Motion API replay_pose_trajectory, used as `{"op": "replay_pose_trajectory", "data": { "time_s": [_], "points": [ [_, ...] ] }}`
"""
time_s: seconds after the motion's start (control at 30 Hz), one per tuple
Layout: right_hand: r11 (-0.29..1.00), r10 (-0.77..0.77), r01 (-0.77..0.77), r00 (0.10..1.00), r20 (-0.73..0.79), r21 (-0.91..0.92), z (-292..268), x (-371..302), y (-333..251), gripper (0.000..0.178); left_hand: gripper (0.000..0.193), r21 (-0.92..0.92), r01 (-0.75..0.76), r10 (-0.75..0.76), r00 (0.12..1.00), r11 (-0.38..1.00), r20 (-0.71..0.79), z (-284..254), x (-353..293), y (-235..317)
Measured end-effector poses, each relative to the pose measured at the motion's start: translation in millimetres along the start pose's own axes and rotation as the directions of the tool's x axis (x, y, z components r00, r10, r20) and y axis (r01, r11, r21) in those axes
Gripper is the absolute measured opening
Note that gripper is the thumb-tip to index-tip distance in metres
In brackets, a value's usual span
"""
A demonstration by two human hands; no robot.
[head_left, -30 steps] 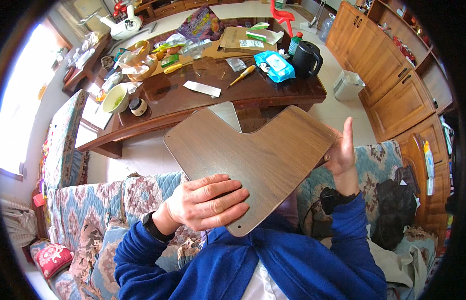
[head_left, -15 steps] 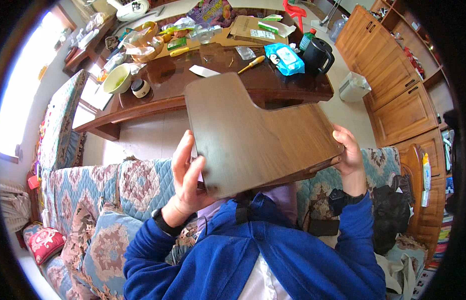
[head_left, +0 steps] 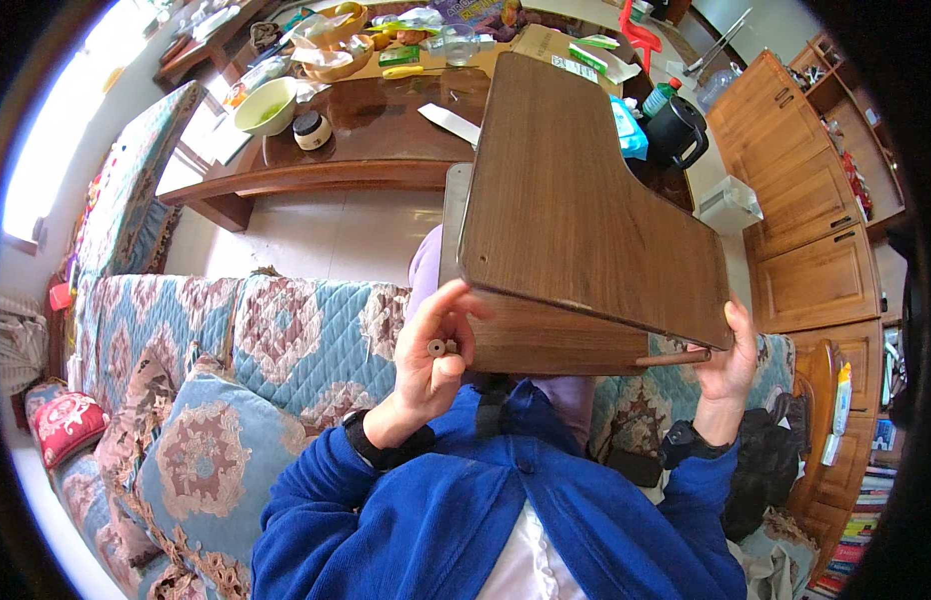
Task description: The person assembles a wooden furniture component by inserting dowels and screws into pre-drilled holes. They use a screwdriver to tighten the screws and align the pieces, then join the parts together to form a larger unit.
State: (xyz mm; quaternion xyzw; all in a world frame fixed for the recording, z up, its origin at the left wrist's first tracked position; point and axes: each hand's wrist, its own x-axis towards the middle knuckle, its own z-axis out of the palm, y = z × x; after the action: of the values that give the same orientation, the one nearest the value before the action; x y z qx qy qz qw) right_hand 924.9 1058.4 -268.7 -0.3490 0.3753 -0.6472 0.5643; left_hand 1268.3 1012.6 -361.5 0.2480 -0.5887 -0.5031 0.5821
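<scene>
A dark brown wood-grain panel [head_left: 576, 210], L-shaped with rounded corners, is tilted up in front of me, with a second matching board [head_left: 546, 330] beneath it. Between the two, at the right corner, sits a brown rod [head_left: 676, 357]. My right hand [head_left: 728, 365] grips the panel's right corner beside that rod, thumb over the edge. Close to the panel's lower left corner, my left hand [head_left: 426, 365] is curled around small brown rods [head_left: 438, 348], whose round ends show a hole. How long those rods are is hidden by the fingers.
Ahead stands a glossy brown table [head_left: 386, 120] with a pale green bowl [head_left: 267, 107], a dark-lidded jar [head_left: 312, 131], a black kettle [head_left: 676, 132] and a blue wipes pack [head_left: 628, 130]. A quilted sofa [head_left: 286, 310] runs behind my arms. Wooden cabinets [head_left: 786, 170] line the right.
The boards have tipped up and shifted right, showing the gap between them and the rod. My left hand has come off the left edge, revealing small rods in its fingers.
</scene>
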Motion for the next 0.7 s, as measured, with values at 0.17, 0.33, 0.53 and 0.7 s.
{"op": "replay_pose_trajectory", "data": {
  "time_s": [0.17, 0.33, 0.53, 0.7],
  "points": [
    [0.998, 0.014, -0.019, 0.996, -0.085, -0.054, 5.0, 0.9, -3.2, 0.050, 0.071, 0.092, 0.080, -0.072, 0.993, 0.992, -0.093, -2.5, -3.6, -6.4],
    [0.995, 0.041, -0.047, 0.997, -0.073, -0.084, 10.6, 2.3, 0.8, 0.052, 0.061, 0.034, 0.051, -0.045, 0.986, 0.998, -0.159, 1.7, -3.4, -6.6],
    [0.987, 0.066, -0.073, 0.997, -0.049, -0.143, 8.9, 7.5, -3.4, 0.050, 0.065, -0.047, 0.072, -0.077, 0.993, 0.996, -0.093, -2.9, 4.0, 6.1],
    [0.986, 0.108, -0.102, 0.994, 0.034, -0.134, 4.9, 15.9, -8.1, 0.055, 0.068, -0.162, 0.103, -0.125, 0.983, 0.981, -0.134, 1.0, 6.6, 11.6]
  ]
}}
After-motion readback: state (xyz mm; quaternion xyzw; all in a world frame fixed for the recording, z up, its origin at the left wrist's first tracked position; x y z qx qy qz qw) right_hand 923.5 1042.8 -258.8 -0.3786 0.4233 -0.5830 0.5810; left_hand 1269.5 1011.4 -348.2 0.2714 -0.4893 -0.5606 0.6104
